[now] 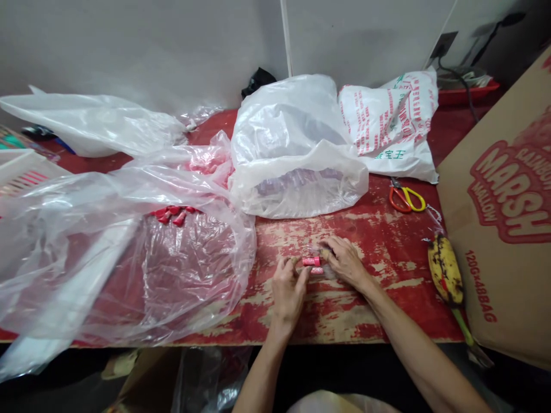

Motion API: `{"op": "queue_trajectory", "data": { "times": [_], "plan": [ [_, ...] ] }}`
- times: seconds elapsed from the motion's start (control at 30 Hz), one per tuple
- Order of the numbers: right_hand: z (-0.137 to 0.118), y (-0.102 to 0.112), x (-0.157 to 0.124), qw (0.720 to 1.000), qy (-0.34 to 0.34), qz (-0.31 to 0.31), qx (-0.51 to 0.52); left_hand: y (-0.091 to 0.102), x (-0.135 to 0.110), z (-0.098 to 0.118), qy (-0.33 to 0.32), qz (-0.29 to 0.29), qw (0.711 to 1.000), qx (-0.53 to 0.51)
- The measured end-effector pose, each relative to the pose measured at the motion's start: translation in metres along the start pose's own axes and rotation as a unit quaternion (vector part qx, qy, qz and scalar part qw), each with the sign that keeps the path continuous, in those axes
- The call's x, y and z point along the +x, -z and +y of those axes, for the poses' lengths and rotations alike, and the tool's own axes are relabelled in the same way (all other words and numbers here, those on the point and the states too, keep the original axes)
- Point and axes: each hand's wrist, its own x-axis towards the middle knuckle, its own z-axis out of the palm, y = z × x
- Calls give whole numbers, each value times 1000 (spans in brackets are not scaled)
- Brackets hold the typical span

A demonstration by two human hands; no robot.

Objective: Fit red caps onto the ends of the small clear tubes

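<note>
Two small pink tubes [311,261], lipstick-like in shape, lie one above the other between my hands, just over the worn red tabletop [275,238]. At their left ends, my left hand [287,289] has its thumb and fingers closed on them. My right hand [345,263] pinches clear, crinkled plastic film [329,271] at the tubes' right side; the film seems to be a small bag around them, but its edges are hard to make out. Off to the left, several red pieces [174,214] lie in a large clear plastic bag [193,275].
Behind my hands stand an opened white plastic bag [297,189] and a printed white sack [390,129]. Red-and-yellow-handled scissors [407,199], a spotted banana [446,269] and a large cardboard box [503,241] are at the right. A white basket [26,172] is far left.
</note>
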Motion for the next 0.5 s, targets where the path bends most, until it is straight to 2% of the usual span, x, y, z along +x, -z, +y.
{"op": "queue_trajectory", "data": {
  "times": [0.13,0.2,0.27,0.4,0.5],
  "plan": [
    [4,2,0,994,-37,84,62,-9,20,12,-78,-109,985,109],
    [8,4,0,988,-52,119,85,-16,30,16,-67,-169,977,114],
    [10,5,0,983,-61,139,100,-21,38,16,-42,-196,976,88],
    [10,6,-1,981,-61,144,117,-25,48,9,-14,-182,983,7],
    [9,6,-1,980,-56,141,127,-19,51,1,26,-110,990,-86]
  ]
}}
